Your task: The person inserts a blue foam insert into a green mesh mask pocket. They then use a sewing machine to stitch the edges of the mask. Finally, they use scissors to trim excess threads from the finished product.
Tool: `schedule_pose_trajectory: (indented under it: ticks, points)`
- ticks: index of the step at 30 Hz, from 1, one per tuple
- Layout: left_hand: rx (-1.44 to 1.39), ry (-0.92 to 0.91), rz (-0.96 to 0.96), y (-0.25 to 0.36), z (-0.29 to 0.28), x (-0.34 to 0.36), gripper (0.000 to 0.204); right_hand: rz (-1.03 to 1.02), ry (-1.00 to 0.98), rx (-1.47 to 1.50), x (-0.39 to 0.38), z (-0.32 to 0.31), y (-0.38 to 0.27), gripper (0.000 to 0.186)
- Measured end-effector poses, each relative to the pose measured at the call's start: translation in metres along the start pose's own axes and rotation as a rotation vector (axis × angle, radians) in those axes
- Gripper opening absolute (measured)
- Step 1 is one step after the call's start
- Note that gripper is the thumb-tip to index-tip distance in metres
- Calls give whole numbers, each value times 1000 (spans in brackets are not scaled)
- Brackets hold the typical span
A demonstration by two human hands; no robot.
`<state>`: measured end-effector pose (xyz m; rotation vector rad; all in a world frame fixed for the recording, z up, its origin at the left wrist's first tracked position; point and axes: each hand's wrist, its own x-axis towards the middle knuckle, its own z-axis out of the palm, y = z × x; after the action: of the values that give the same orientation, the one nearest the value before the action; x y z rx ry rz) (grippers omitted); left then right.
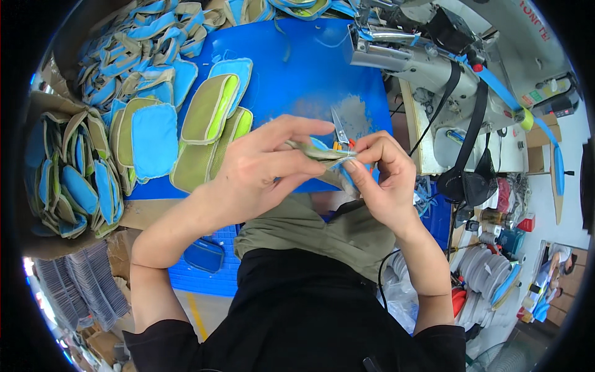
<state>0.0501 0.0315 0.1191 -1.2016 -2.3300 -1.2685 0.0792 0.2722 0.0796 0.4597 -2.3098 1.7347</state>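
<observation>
Between both hands is a khaki fabric piece (pixel 333 172) with some blue and green. My left hand (pixel 257 167) grips its left part, and its middle is partly covered by those fingers. My right hand (pixel 387 177) pinches the edge at the right, thumb against the fabric. Just behind the hands lie open-bladed scissors (pixel 340 127) with orange handles on the blue table mat (pixel 297 68), partly hidden by the fabric. Khaki-and-green padded pieces (pixel 201 115) and a blue one (pixel 154 139) rest in stacks left of my hands.
A heap of fabric pieces (pixel 136 31) covers the back left, beside a packed cardboard box (pixel 46 104) at far left. A sewing machine (pixel 427 68) with hanging straps stands at right, near spools (pixel 477 279). Another person (pixel 561 257) is at far right. A blue crate (pixel 204 279) sits below the table.
</observation>
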Motion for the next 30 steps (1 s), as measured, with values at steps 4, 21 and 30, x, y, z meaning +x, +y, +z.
schedule_pose_trajectory:
  ticks: [4,21,30]
  points:
    - [6,0,-4,0,-2,-2,23,-2,-7,2,0,1,0,14]
    - [67,38,127,3,-7,-6,24,-101,-9,-24,3,6,-5,16]
    - [42,48,161,9,-8,-4,23,-199,6,-61,0,6,-2,17]
